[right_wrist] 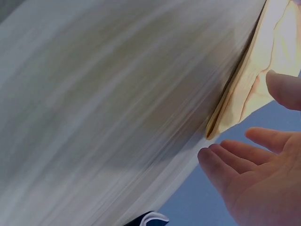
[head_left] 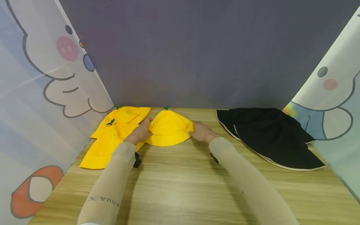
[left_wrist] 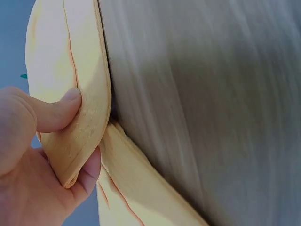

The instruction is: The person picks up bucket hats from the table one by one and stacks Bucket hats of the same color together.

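Observation:
A yellow bucket hat (head_left: 168, 128) with a small green sprout (head_left: 166, 108) on its crown lies at the back middle of the table. My left hand (head_left: 142, 131) grips the left end of its brim; in the left wrist view the thumb (left_wrist: 61, 113) presses on top and fingers curl underneath. At the opposite end is my right hand (head_left: 202, 131). Its fingers are spread apart beside the hat's folded corner in the right wrist view, thumb (right_wrist: 284, 89) close over the cloth. Two more yellow hats (head_left: 102, 145) overlap at the left, partly behind my left hand.
Black hats (head_left: 275, 137) with pale brim edging lie overlapped at the back right of the wooden table (head_left: 174, 187). A grey panel (head_left: 182, 56) stands behind. Cartoon-printed sheets (head_left: 36, 103) rise along both sides.

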### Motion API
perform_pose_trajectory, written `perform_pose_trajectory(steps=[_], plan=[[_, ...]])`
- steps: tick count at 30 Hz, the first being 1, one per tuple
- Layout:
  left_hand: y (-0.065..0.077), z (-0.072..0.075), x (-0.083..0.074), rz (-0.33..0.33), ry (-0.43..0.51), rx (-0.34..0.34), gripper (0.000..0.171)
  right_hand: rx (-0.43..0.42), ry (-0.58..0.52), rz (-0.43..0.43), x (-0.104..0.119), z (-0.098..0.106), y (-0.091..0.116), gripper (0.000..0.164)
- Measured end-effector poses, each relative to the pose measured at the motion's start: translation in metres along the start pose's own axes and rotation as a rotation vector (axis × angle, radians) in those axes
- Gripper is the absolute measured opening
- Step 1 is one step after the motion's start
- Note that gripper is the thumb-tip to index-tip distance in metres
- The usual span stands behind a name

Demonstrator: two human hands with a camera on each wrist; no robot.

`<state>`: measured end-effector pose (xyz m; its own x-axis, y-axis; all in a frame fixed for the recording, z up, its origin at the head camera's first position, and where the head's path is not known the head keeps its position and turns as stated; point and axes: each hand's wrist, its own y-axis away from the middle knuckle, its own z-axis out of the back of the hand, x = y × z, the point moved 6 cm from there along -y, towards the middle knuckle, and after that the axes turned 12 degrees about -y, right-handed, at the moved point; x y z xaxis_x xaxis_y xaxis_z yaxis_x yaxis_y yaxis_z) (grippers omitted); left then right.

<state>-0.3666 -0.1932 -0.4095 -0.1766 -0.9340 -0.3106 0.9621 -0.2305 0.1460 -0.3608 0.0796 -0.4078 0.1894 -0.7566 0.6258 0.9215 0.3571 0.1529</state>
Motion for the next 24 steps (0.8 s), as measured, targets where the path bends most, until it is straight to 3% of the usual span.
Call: perform_pose_trajectory(steps=[6,14,24], plan=[[-0.001,-0.005,-0.02,-0.05,-0.019,-0.003,0.062,-0.027,-0.013,-0.006,-0.014,0.005,-0.002,0.066],[-0.004,-0.011,-0.042,-0.109,0.047,-0.005,0.057,-0.112,0.004,-0.062,-0.031,0.016,0.005,0.07],[-0.008,-0.028,-0.072,-0.102,-0.049,0.021,0.062,-0.099,0.128,-0.136,-0.042,0.026,0.029,0.069]])
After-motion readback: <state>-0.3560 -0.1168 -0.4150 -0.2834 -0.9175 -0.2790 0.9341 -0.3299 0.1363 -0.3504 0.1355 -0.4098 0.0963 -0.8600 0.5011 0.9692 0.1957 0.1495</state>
